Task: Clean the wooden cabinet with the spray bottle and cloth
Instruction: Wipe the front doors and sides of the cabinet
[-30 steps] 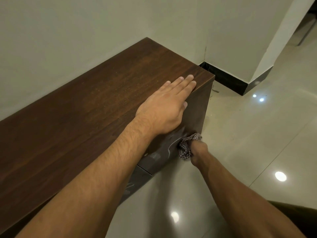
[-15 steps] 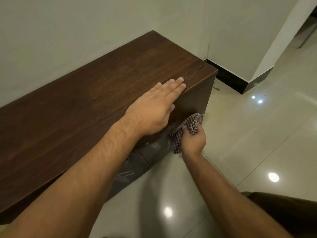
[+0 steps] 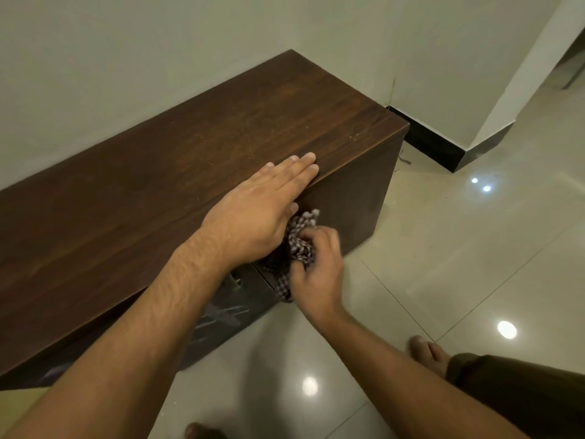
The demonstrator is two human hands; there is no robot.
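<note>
Two hands are seen at the front edge of the wooden cabinet. The left hand is laid flat on the top, fingers straight & together, thumb dropped over the lip. Nothing is gripped, so it is prob. set there as a brace, so weight can be leaned on it while the front face is rubbed. The cloth, checked & bunched up, is clenched in the right hand, just under the left palm, and appears to be pressed vs. the front panel. Full contact can't be confirmed, as part of the cloth is hidden by the left hand. It is prob. wadded so that firm pressure can be put on a small patch. The left arm is stretched fwd w/ the wrist nearly straight. The right forearm is brought in from the lower right, w/ the wrist bent inward & knuckles turned out toward the floor. Pale streaks are noted on the front panel below the left wrist, prob. spray not yet wiped off. The spray bottle is not in view.
</note>
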